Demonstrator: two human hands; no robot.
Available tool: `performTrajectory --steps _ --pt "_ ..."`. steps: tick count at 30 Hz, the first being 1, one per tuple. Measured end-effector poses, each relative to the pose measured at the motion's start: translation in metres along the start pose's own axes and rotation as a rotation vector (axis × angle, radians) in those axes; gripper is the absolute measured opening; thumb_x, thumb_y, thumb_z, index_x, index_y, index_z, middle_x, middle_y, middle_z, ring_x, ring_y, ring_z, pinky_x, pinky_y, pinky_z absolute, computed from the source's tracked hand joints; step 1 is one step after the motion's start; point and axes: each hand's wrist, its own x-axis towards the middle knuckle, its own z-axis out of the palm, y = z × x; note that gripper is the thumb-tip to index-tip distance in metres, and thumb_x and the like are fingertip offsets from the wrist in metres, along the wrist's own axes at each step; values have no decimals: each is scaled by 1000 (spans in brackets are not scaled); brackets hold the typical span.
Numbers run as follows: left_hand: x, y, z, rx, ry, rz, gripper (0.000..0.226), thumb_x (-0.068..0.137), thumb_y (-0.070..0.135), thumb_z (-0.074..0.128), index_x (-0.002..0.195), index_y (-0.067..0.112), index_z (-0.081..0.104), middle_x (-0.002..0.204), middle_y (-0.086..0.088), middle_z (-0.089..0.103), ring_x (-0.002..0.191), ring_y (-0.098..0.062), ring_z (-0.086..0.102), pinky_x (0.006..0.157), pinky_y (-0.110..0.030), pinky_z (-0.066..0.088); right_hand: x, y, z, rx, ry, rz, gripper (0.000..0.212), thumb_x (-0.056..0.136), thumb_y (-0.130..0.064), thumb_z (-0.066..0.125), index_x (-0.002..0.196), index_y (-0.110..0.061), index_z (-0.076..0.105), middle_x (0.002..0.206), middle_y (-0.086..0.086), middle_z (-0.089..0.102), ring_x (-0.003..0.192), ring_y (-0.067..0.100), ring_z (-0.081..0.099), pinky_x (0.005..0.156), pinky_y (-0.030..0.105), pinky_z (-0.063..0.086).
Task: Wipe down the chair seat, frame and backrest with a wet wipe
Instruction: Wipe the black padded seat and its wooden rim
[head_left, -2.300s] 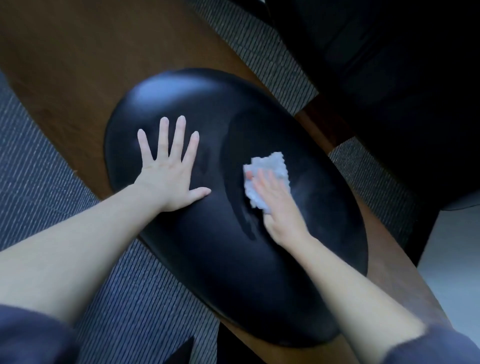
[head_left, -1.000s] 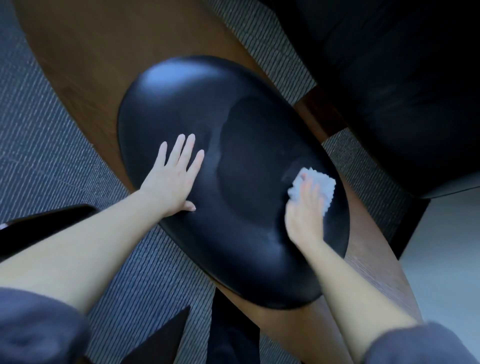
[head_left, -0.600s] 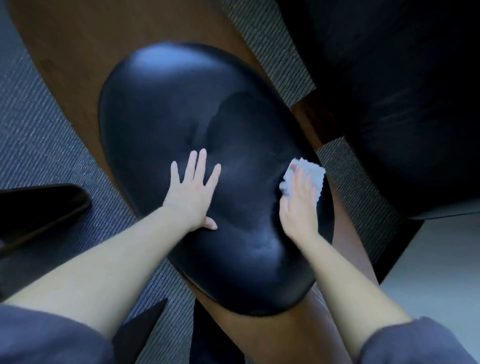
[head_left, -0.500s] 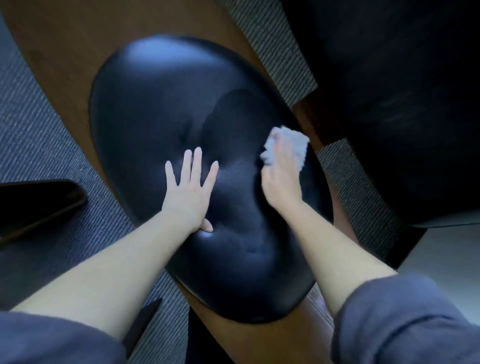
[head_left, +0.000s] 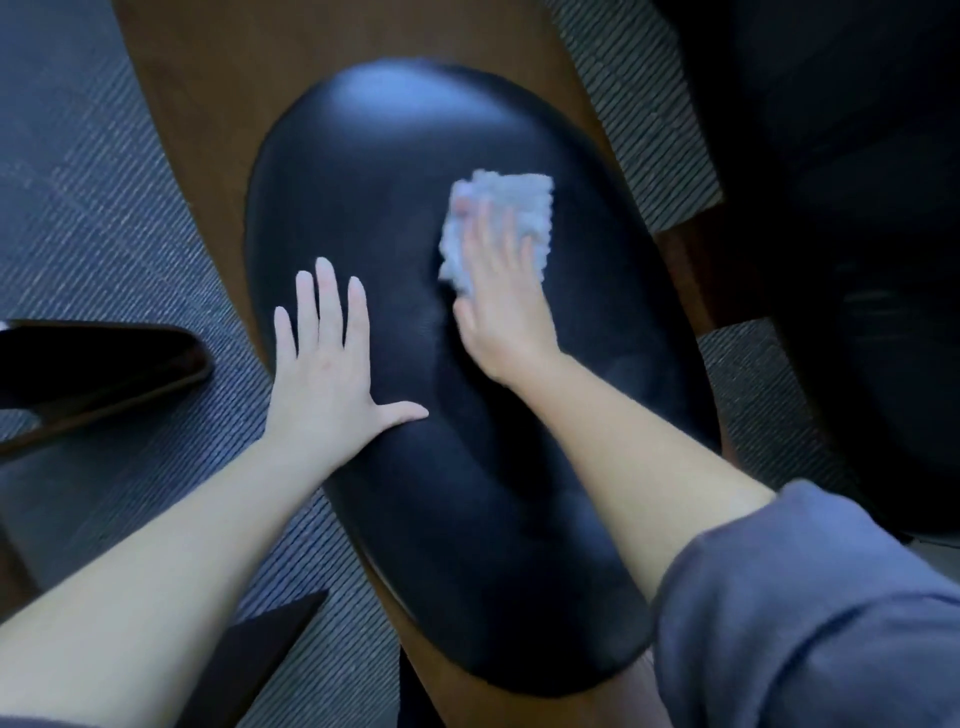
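Head view looks down on the black seat (head_left: 467, 493), which sits on a brown wooden frame (head_left: 208, 104) above grey carpet (head_left: 93, 208). The left hand (head_left: 324, 374) lies flat on the seat's left side, fingers straight and slightly spread, thumb out. The right hand (head_left: 501, 306) presses the white wipe (head_left: 524, 202) onto the seat's upper right part with straight fingers. The wipe is blurred.

right hand (head_left: 506, 312) and wet wipe (head_left: 522, 200) blurred; hand seemingly covers part of wipe.
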Motion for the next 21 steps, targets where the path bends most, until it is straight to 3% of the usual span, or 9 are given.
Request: performTrajectory --steps 3,4,7,11,12,15,16,20,21 --pt "-1 -10 1 -34 10 64 139 59 81 62 153 2 -2 159 -23 -15 148 -38 -11 119 -55 10 -27 -1 14 -153 -133 -474 69 81 -19 32 149 -3 27 157 16 22 146 35 12 119 51 7" --pt "-1 -14 1 -35 11 97 138 59 80 64 153 2 -2 159 -22 -16 148 -38 -12 119 -55 10 -29 11 13 -161 -124 -450 68 83 -18 32 148 -3 28 157 14 23 146 33 12 119 51 8" --pt "-3 -21 0 7 -8 159 138 60 79 65 153 1 -2 158 -25 -19 147 -40 -13 119 -56 12 -45 22 5 -73 -60 -17 70 83 -16 26 151 -4 16 160 11 13 148 31 3 118 54 8" --pt "-5 -17 -3 49 -22 157 139 61 81 62 153 0 -2 157 -28 -18 147 -43 -11 118 -56 13 -100 31 10 -182 -285 -412 65 88 -22 29 150 -4 25 159 12 18 147 34 9 119 52 6" --pt "-8 -16 -3 64 -42 163 139 61 83 60 152 0 -4 156 -29 -19 147 -43 -12 119 -56 12 -103 47 2 -182 -275 -368 66 86 -22 29 149 -4 27 158 13 20 146 35 14 117 54 11" --pt "-24 -2 1 101 -102 207 139 62 86 54 152 0 -9 155 -28 -23 146 -42 -16 119 -55 7 -126 76 -18 -15 -29 322 73 80 -15 30 151 -5 17 159 16 15 146 34 12 116 55 16" --pt "-29 4 3 116 -113 219 138 63 86 53 151 0 -9 155 -28 -24 146 -41 -16 119 -55 6 -141 73 -17 -2 -6 423 77 78 -13 31 152 -6 12 159 15 11 147 32 9 118 54 12" --pt "-37 18 -1 116 -156 240 132 69 81 55 152 0 -9 156 -26 -22 147 -39 -15 120 -54 7 -218 75 -17 -144 -242 -54 73 78 -19 34 149 -4 26 156 16 25 144 37 21 116 50 12" --pt "-37 19 -5 110 -186 243 131 69 81 55 152 1 -9 156 -26 -22 147 -39 -15 120 -53 6 -224 84 -21 -91 -247 73 71 79 -19 34 148 -2 28 155 15 27 143 37 25 116 49 13"
